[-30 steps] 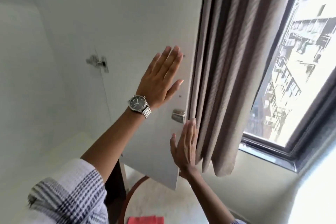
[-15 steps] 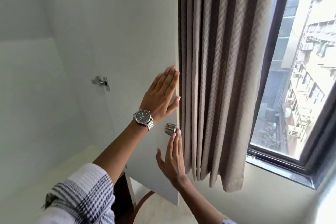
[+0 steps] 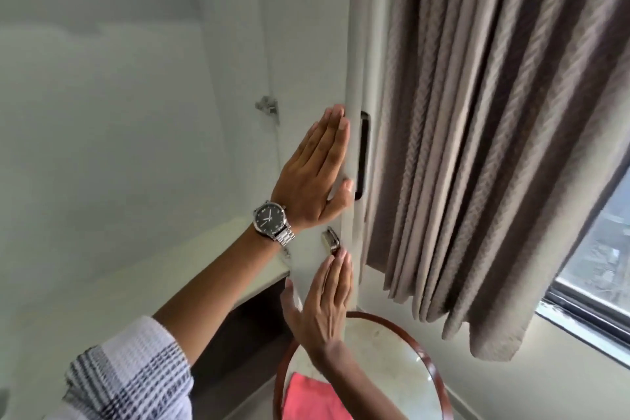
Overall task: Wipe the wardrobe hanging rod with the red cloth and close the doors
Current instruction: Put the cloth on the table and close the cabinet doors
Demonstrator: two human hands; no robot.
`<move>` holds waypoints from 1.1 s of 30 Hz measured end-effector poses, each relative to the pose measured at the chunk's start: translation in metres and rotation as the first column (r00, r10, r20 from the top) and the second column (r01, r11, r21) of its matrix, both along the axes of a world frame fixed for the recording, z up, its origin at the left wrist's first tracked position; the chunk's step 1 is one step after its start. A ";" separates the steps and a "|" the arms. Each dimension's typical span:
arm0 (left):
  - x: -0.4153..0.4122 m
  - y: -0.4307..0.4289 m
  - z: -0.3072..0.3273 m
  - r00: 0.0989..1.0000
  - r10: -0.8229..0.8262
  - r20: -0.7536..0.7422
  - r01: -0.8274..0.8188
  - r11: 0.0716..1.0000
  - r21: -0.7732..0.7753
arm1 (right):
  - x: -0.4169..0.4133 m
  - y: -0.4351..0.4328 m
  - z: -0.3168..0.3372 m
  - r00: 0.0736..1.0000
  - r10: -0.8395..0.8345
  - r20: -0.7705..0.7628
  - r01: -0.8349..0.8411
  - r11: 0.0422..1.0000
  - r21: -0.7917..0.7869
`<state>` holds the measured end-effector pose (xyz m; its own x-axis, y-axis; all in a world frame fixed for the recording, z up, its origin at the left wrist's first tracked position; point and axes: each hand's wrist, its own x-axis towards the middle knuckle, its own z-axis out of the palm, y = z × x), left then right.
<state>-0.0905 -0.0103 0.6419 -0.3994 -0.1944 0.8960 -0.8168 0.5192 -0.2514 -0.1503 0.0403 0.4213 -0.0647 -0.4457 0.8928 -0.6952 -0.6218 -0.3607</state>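
Note:
The white wardrobe door [image 3: 306, 54] stands nearly edge-on to me, with a black handle [image 3: 363, 153] on its outer side. My left hand [image 3: 312, 177], with a wristwatch, lies flat against the door's inner face by its edge. Lower down, my right hand [image 3: 324, 303] presses flat on the same face just under a metal catch [image 3: 330, 240]. Neither hand holds anything. The red cloth [image 3: 312, 399] lies on the round table [image 3: 434, 368] below my right arm. The hanging rod is out of sight.
A heavy brown curtain [image 3: 477, 147] hangs just right of the door, partly over a window [image 3: 600, 269]. A metal hinge [image 3: 267, 107] joins the door to the wardrobe's white inner wall [image 3: 119, 147]. A white shelf edge [image 3: 238, 286] runs below.
The door has swung round from showing its broad inner face to nearly edge-on, revealing the black handle. Both hands stayed flat on it. The red cloth is back in view.

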 end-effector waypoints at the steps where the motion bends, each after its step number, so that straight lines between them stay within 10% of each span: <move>1: 0.009 0.009 -0.001 1.000 -0.008 -0.024 0.008 1.000 0.002 | 0.011 0.008 -0.002 1.000 0.018 -0.001 -0.018 1.000 -0.009; 16: 0.250 0.105 0.001 0.896 0.440 -0.053 -0.431 0.893 0.127 | 0.163 -0.008 -0.002 0.638 0.284 -0.715 -0.585 0.784 -0.210; 22: 0.303 0.099 0.006 0.851 0.524 0.030 -0.523 0.842 0.136 | 0.231 -0.016 -0.013 0.826 0.381 -0.415 -0.498 0.838 -0.222; 33: 0.376 0.052 -0.019 0.795 0.601 0.081 -0.588 0.796 -0.144 | 0.310 -0.048 -0.037 0.903 0.362 -0.233 -0.404 0.899 -0.167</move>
